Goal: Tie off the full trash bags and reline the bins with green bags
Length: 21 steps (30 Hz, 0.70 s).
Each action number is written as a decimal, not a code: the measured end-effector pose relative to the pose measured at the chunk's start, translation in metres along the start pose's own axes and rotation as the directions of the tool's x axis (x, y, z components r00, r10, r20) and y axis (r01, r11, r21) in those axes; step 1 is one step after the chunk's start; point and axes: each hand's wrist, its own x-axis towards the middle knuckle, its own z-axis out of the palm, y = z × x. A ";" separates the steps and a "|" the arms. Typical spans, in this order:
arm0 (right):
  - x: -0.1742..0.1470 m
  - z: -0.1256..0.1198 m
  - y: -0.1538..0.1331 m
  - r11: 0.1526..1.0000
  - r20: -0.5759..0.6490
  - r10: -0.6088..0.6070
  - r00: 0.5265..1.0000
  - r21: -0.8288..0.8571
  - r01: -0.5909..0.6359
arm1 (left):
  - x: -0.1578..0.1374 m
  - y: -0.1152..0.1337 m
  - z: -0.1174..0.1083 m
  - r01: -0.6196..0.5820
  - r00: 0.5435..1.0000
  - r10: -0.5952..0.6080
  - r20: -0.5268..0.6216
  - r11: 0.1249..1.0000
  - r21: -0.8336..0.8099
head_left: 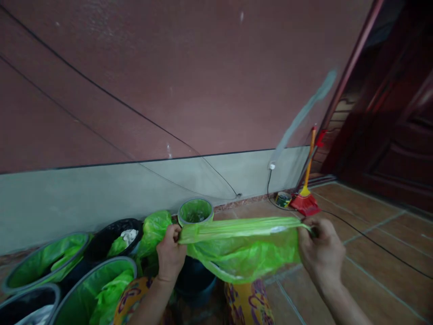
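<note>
A thin, bright green plastic bag (243, 250) is stretched sideways in front of me, its gathered top edge pulled taut. My left hand (171, 253) is closed on one end of that edge, fingers pinched. At the other end my right hand (321, 253) is closed round the edge, with a bit of the bag poking out between its fingers. Below the bag, between my knees, stands a dark bucket (195, 286), partly hidden by the bag and my left forearm. Behind the bag, near the wall, is a small bin (195, 202) lined with green plastic.
Several bins stand at left, including a green-lined bin (130, 264) and a black-lined bin (130, 222). A green bag (154, 225) bulges beside them. By the wall at right are a tin (283, 200), a red broom (305, 204) and a black cable (368, 242) across the tiles.
</note>
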 end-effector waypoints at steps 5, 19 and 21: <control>0.017 0.037 -0.026 0.961 0.145 0.163 0.976 0.201 -0.191 | 0.004 0.010 0.006 0.099 0.908 -0.158 0.387 0.981 0.168; 0.062 0.069 -0.046 0.913 0.564 -0.362 0.742 0.055 0.404 | 0.044 0.009 0.009 -0.012 0.924 -0.185 0.335 0.861 0.508; 0.068 0.076 -0.025 0.902 0.663 -0.280 0.694 -0.066 0.427 | 0.060 0.000 -0.008 0.015 0.940 -0.213 0.268 0.807 0.590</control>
